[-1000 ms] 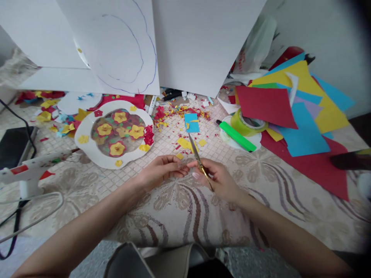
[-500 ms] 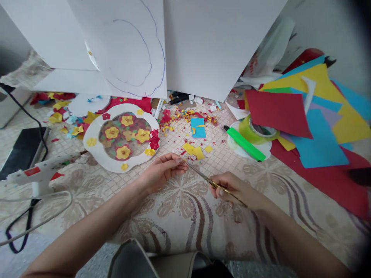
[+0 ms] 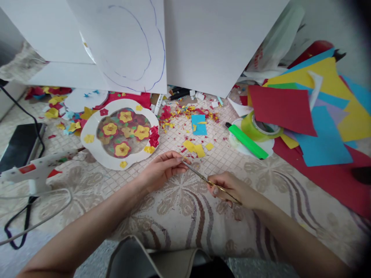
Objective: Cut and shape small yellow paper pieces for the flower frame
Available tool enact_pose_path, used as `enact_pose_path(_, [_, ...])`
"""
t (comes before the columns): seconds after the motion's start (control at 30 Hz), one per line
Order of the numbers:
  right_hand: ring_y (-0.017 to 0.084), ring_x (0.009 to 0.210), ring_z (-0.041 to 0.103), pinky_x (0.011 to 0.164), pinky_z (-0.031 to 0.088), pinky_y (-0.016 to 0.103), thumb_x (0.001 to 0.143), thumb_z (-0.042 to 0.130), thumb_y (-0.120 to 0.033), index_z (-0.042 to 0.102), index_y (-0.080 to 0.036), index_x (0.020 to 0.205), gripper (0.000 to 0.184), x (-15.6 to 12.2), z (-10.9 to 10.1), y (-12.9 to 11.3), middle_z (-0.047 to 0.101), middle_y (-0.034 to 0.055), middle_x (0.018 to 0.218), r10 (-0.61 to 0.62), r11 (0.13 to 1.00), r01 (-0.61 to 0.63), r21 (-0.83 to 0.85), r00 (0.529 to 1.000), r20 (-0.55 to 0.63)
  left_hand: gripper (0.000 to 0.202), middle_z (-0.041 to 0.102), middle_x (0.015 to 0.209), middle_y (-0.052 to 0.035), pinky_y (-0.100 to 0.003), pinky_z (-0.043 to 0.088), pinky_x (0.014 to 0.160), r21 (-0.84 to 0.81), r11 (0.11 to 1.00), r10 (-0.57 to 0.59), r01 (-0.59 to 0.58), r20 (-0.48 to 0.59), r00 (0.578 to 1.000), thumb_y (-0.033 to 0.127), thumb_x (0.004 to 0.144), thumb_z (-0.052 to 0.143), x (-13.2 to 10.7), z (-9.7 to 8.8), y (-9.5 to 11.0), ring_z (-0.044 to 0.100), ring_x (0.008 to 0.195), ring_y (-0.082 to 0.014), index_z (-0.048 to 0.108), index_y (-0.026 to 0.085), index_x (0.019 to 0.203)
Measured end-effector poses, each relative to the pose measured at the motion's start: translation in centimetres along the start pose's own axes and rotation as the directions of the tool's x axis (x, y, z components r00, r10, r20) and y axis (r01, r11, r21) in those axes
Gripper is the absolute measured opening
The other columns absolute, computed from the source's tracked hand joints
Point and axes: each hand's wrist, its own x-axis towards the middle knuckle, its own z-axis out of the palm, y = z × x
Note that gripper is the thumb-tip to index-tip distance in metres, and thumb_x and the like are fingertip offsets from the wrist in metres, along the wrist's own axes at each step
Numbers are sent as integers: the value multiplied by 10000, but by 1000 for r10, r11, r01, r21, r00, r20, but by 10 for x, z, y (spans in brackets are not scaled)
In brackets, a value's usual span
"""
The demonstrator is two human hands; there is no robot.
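My right hand (image 3: 224,187) is closed around the gold handles of a pair of scissors (image 3: 195,171), whose blades point up and to the left. Their tips meet the fingertips of my left hand (image 3: 166,166), which is closed in a pinch. Whatever lies between those fingers is too small to make out. Just beyond my hands lie yellow paper scraps (image 3: 199,150) and a small blue paper square (image 3: 199,124). Left of them rests a white scalloped ring (image 3: 89,148) with yellow and red paper flowers in and on it.
A glue gun (image 3: 37,172) with its cable lies at the left, near a black box (image 3: 23,143). White boards (image 3: 199,46) stand at the back. On the right are a green cutter (image 3: 246,141), a tape roll (image 3: 249,129) and coloured paper sheets (image 3: 284,108).
The view has shifted slightly. Both hands keep nearly the same pose, with the scissor tips still at my left fingertips.
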Motion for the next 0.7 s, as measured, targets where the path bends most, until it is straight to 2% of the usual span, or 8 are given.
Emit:
enact_pose_path(0.43, [78,385,408,356,278,165,831,451,-679,407,-166,664,541,2,2,-3,389,-37,515,-6,999,5,-31,1000,-28,47,711,863,-80,-192,542,707,9,1000,12,-12,23,1000,117,770,640,0,0,-1,676,742,-117,594,114,776])
enact_pose_path(0.7, [70,367,388,353,277,164,827,454,-682,403,-168,651,546,3,2,-3,371,-50,492,-16,998,13,-66,999,-45,58,711,860,-81,-181,540,707,31,999,7,-7,0,1000,127,770,639,0,1,0,676,733,-112,586,111,754])
